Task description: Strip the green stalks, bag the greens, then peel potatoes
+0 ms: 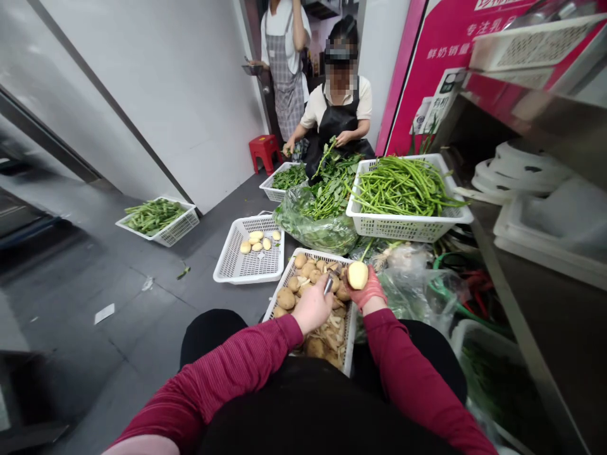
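Note:
My bare left hand (313, 308) is closed around the handle of a peeler (328, 284), its metal end pointing up. In my right hand (372, 292), which wears a pinkish glove, sits a potato (357, 275) with a pale peeled face toward me. Both hands are over a white basket (351, 341) between my knees. Unpeeled brown potatoes (285, 297) fill its far part, and peelings (334, 332) lie nearer me. Just beyond, to the left, several peeled potatoes (257, 236) rest in another white basket (249, 273).
A co-worker (344, 107) sits ahead handling leafy stems (332, 183); another person (284, 63) stands behind. Long green beans (408, 186) heap in a basket at right, beside a metal shelf (531, 354). A red stool (265, 151) and a basket of greens (154, 216) stand leftward.

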Motion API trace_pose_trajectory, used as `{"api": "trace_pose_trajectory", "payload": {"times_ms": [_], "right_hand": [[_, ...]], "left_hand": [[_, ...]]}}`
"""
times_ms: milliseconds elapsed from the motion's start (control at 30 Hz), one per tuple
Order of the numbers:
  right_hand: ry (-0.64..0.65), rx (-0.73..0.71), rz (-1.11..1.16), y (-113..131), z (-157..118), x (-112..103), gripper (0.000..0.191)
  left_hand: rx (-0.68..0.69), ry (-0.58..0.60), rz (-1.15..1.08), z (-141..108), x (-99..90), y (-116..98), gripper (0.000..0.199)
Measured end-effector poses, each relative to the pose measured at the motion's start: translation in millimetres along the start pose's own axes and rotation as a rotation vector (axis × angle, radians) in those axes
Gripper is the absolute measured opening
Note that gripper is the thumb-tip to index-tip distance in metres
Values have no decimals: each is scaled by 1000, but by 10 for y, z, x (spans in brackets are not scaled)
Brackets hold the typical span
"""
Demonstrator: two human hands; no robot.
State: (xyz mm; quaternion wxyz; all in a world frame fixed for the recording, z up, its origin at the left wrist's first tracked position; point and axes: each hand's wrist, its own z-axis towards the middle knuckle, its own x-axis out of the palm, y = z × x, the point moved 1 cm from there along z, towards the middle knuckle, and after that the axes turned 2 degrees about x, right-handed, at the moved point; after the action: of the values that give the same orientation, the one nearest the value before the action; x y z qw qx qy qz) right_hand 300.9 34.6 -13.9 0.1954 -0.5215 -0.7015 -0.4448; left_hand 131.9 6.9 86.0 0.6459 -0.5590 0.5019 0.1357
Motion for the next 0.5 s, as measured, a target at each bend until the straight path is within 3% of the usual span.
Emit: {"api": "trace_pose_trajectory", "payload": {"times_ms": [100,167,267,333,400,500], "right_hand": [[-14,201,-21,-52,-164,116,44],[14,279,-51,-94,-248,194,37],[-53,235,-42,-114,-271,251,24],[-116,199,4,-95,-233,248,22],[-168,173,49,-58,-189,230,26],[-175,123,94,-6,-171,222,29]], "left_hand": [[36,42,72,243,-349,-36,51],[68,138,133,339,-443,-109,47],[63,170,177,239,-322,-215,41],[32,151,149,20,-130,-244,44],[37,208,99,-204,46,-233,49],[62,219,47,-264,87,-198,53]]}}
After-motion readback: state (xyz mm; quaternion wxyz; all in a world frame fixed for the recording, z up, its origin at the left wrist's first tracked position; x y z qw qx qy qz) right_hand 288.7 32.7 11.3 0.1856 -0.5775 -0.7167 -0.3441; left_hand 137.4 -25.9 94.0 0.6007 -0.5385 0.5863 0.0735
